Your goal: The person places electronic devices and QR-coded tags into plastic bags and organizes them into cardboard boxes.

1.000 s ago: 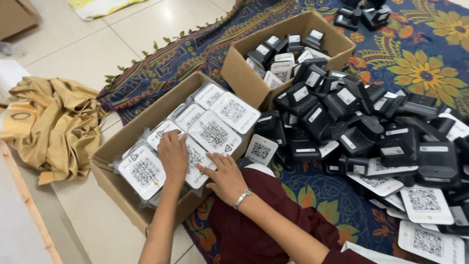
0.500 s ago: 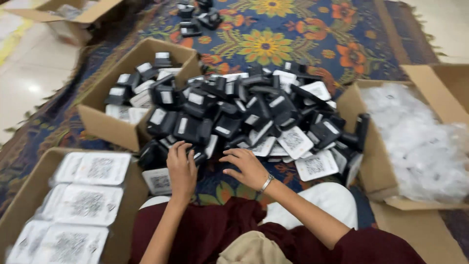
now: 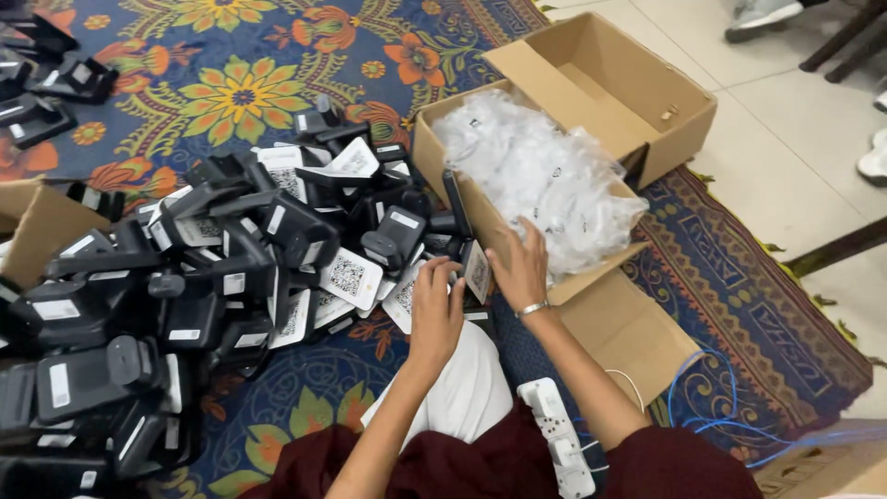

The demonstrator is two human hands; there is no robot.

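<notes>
You've got a floral patterned rug under everything, with a white power strip lying by your knee and blue cables trailing across the rug's border to the right. Pale tiled floor past the rug, someone's shoes at the top edge, dark furniture leg far right.

A small flat white card with a dark square code pattern stands nearly on edge (tilted slightly), against the open cardboard box's near wall, beside the heap of black devices.
</notes>
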